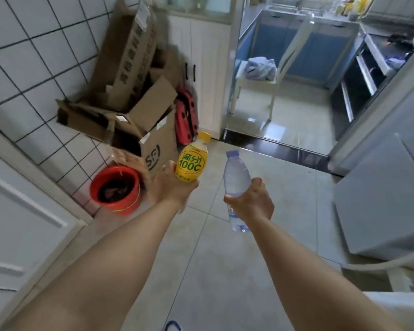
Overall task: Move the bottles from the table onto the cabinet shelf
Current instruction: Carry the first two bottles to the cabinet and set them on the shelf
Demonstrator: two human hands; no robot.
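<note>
Pale floor tiles [225,259] fill the lower part of the head view, with a white tiled wall [22,68] on the left and a doorway opening onto a kitchen with blue cabinets [320,51] beyond. Both bare arms reach forward over the floor. The left hand [170,187] is wrapped around the base of a yellow bottle [191,161] with a yellow cap and "100C" on its label, held nearly upright. The right hand [253,201] is closed around the lower half of a clear water bottle [236,180] with a pale lilac cap, tilted so the cap leans left toward the yellow one; the two bottles are near each other but apart. Against the wall stand brown cardboard boxes [139,111], a red bucket [116,189] below them, and a red bag [185,115] beside a white cabinet door [206,68]. A white chair [273,75] with crumpled cloth on its seat sits inside the kitchen.
</note>
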